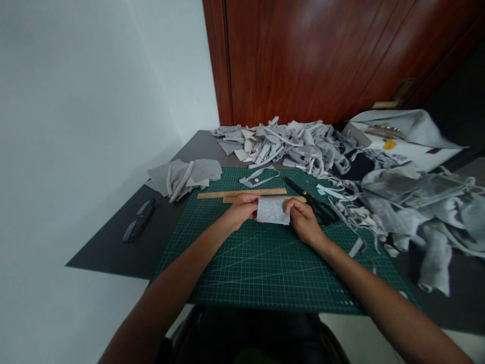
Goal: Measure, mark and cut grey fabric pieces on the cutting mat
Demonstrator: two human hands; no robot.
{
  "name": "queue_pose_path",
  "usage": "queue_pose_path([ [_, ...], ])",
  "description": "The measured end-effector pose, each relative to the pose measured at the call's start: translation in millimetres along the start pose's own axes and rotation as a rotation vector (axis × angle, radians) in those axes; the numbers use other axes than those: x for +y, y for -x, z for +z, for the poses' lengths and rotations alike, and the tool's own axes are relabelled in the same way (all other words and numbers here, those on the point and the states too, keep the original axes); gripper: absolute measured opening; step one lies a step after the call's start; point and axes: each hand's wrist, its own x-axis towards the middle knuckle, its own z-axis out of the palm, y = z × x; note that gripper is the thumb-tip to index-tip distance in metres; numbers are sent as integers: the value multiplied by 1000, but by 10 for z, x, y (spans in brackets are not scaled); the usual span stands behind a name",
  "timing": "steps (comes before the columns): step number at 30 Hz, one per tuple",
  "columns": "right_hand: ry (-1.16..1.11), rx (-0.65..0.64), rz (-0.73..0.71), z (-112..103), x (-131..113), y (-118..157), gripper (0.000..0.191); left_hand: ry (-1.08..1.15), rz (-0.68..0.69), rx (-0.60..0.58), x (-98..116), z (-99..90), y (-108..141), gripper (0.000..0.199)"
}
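Note:
A small grey rectangular piece of fabric [273, 211] is held up over the green cutting mat [250, 273]. My left hand [244, 209] grips its left edge, and my right hand [301, 217] pinches its right side with the thumb on top. Just behind the hands, wooden rulers [242, 193] lie across the mat. Black scissors [311, 200] rest beyond my right hand, partly beside it. A thin grey fabric loop [261, 177] and a small pink round piece [256, 180] lie farther back on the mat.
Grey scraps [295, 144] are heaped at the back against the wooden door [288, 60]. More fabric [420, 202] and a white box [409, 149] stand at the right. Folded grey cloth [185, 177] and glasses [139, 220] lie at the left, by the white wall.

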Motion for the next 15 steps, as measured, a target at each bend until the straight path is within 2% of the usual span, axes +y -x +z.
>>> queue_pose_path([
  [3, -33, -29, 45, 28, -16, 10, 24, 5, 3, 16, -1, -9, -7, 11],
  [7, -76, -100, 113, 67, -53, 34, 26, 31, 6, 23, 21, -5, 6, 19],
  [11, -56, -76, 61, 60, -79, 48, 25, 62, -15, -2, 34, 5, 23, 18],
  [15, 20, -105, -22, 43, -103, 50, 22, 96, -9, 1, 21, 2, 23, 16],
])
